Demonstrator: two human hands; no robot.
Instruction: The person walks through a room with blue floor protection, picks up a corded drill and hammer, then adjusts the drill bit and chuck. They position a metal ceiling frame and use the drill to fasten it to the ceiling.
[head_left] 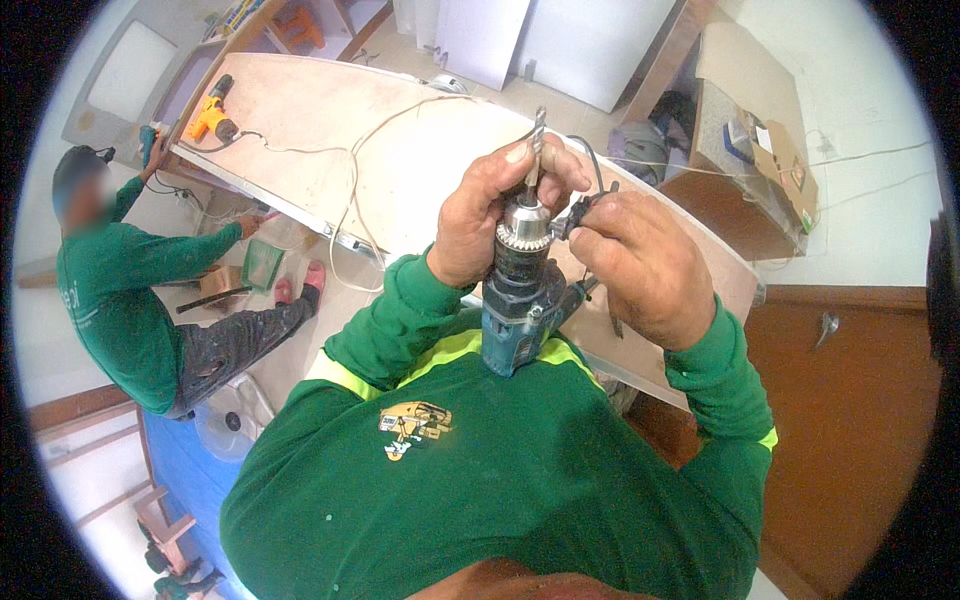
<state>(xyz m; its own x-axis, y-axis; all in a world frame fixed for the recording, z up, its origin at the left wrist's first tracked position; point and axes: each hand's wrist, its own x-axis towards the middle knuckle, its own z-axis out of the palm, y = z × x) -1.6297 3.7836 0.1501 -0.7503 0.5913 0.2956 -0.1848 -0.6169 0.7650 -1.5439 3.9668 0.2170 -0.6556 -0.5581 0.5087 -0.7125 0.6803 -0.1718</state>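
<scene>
A blue-and-black power drill points away from me, its body close against my chest. From its toothed metal chuck a twist drill bit sticks up. My left hand wraps around the side of the chuck, thumb and fingers closed about the bit. At the chuck's right side, a dark chuck key is pinched in my right hand. The key's tip meets the chuck; its exact seating is hidden by my fingers.
A long pale board lies beyond me with a cord across it and a yellow drill at its far left. Another person in green crouches left, holding a tool. A cardboard box stands right, above brown panelling.
</scene>
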